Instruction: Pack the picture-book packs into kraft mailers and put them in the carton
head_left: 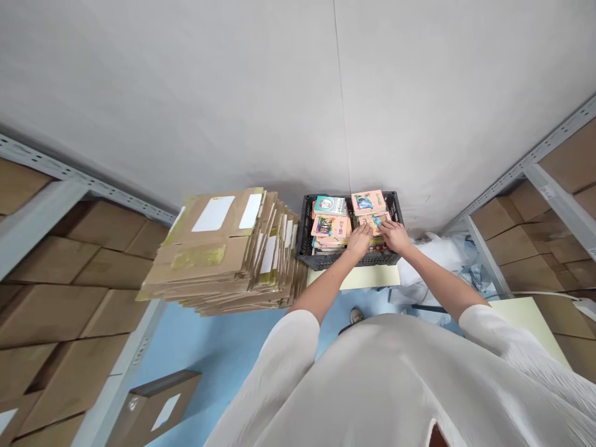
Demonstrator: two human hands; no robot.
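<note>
A black plastic crate (305, 233) stands by the wall, filled with stacks of small books. My left hand (360, 241) and my right hand (394, 236) both reach into its right half. Between them lies a pink book (376, 220) with a colourful cover picture; the fingers of each hand are bent onto its near part, and their tips are partly hidden. Just behind it is another pink book (369, 202). In the left half, a teal book (329, 205) lies behind a pink book (329, 226) that tops a stack.
A tall pile of flattened cardboard boxes (209, 248) stands left of the crate. The crate rests on a pale yellow tabletop (354, 279). Shelves with brown cartons (56, 261) flank both sides. White plastic wrapping (433, 261) lies to the right, and a carton (158, 403) sits on the blue floor.
</note>
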